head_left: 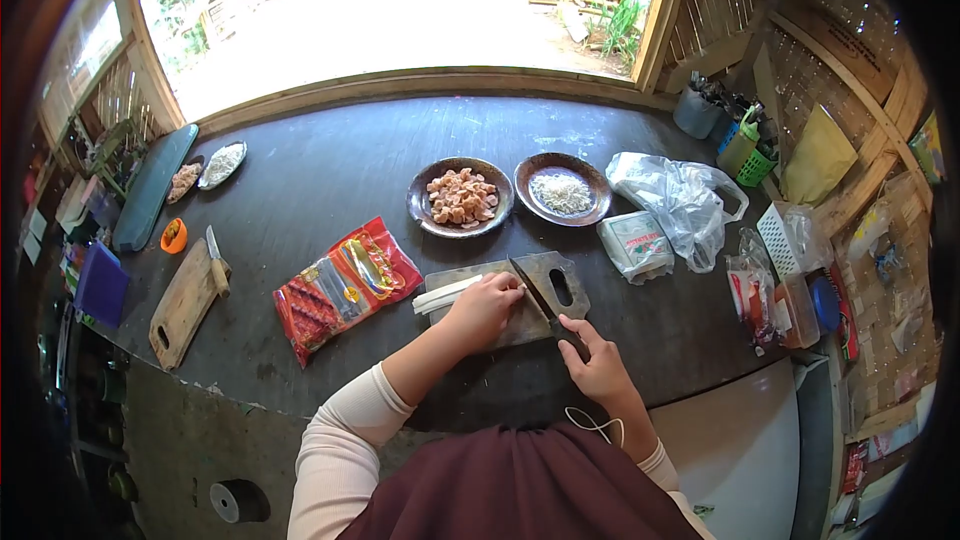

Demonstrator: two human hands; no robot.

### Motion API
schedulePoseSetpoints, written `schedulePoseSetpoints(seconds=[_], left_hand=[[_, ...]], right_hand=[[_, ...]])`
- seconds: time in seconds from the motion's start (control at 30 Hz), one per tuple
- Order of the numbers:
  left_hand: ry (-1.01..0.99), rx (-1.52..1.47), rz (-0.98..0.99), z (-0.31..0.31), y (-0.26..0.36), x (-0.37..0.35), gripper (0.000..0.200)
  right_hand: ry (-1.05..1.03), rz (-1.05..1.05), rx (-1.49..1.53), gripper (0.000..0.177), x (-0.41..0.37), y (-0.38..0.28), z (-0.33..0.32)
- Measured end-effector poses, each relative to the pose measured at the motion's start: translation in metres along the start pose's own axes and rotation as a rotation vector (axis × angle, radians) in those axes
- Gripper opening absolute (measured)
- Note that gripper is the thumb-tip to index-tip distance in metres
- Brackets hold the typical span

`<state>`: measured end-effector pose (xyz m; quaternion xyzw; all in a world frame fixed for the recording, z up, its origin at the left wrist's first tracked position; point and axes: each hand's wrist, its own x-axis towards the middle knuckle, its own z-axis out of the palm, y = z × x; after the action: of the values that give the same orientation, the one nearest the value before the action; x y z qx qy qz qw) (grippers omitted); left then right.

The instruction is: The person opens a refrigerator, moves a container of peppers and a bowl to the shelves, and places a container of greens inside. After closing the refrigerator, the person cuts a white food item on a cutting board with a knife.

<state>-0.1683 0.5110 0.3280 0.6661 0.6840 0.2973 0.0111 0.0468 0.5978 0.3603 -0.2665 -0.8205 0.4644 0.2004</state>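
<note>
The left hand (485, 306) holds pale stalks (443, 294) down with curled fingers on the board (565, 287), mid-surface (330, 160). The right hand (598, 367) has its grip closed round the knife (536, 296) handle, the blade slanting beside the left fingers.

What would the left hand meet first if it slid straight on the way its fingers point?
Likely the knife blade: the left hand, pressing white stalks, points right across the cutting board, and the blade in the right hand lies just beyond its fingertips.
</note>
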Motion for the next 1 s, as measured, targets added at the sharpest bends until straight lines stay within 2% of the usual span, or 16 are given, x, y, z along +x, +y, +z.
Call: schedulePoseSetpoints(seconds=[0.3,0.4,0.5,0.57,0.67,0.8,0.87,0.9,0.97,1.0], left_hand=[[-0.048,0.035,-0.026,-0.001,0.001,0.000,0.035],[-0.046,0.032,-0.029,-0.001,0.001,0.000,0.033],[-0.032,0.035,-0.021,-0.001,0.001,0.000,0.033],[-0.028,0.039,-0.013,-0.003,0.003,0.000,0.033],[-0.035,0.045,-0.010,-0.006,0.006,0.001,0.033],[-0.024,0.058,-0.014,-0.003,0.008,0.000,0.032],[-0.009,0.056,-0.029,-0.002,0.009,-0.001,0.032],[-0.027,0.030,-0.031,-0.001,0.010,-0.002,0.033],[-0.047,0.006,-0.040,-0.001,0.016,-0.006,0.033],[-0.069,0.034,-0.041,-0.002,0.022,-0.008,0.034]], right_hand=[[-0.023,0.001,-0.008,0.036,0.000,-0.010,-0.004],[-0.064,0.094,-0.033,0.036,0.000,-0.018,-0.007],[-0.050,0.029,-0.003,0.036,0.003,-0.009,-0.003],[0.003,-0.096,-0.016,0.036,0.005,-0.005,0.000],[-0.027,-0.009,0.025,0.036,0.006,-0.005,0.000],[-0.007,-0.084,0.031,0.036,0.006,0.004,-0.003],[-0.071,0.059,0.070,0.036,0.004,-0.005,-0.010],[-0.073,0.051,0.070,0.036,0.003,-0.008,-0.014],[-0.138,0.241,0.156,0.036,-0.005,-0.010,-0.019],[-0.141,0.240,0.159,0.036,-0.009,-0.009,-0.021]])
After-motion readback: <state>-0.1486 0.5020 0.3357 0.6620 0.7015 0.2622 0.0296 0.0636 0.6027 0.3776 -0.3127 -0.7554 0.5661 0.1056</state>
